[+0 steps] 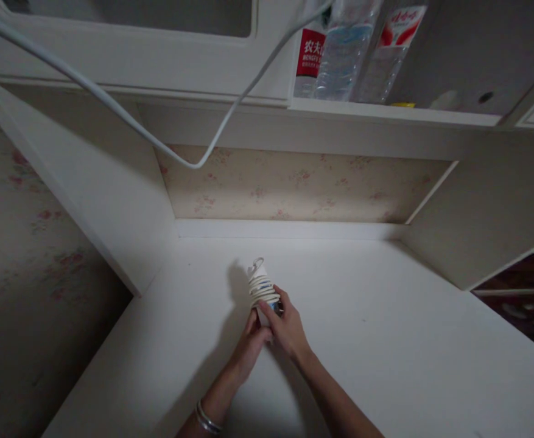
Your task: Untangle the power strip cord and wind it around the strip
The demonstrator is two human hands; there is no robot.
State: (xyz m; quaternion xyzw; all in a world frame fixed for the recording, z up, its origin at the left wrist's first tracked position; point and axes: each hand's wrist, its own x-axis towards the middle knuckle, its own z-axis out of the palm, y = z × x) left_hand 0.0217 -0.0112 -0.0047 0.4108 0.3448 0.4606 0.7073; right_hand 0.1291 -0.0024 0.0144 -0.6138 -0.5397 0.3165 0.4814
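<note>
A white object with pale cord wound around it in several turns [261,285] is held above the white desk top [362,340]. A small loop of the cord stands out at its far end. My left hand [251,345] grips the near end from the left and below. My right hand [285,322] closes on the right side, its thumb lying over the lower turns of cord. Bits of blue show between the turns and by the right thumb. The fingertips beneath the object are hidden.
A thick white cable [196,165] hangs across the upper left, close to the camera. Above the desk is a shelf [394,114] with plastic bottles [344,58]. White side panels [106,176] flank the desk, and floral wallpaper [289,185] shows behind it.
</note>
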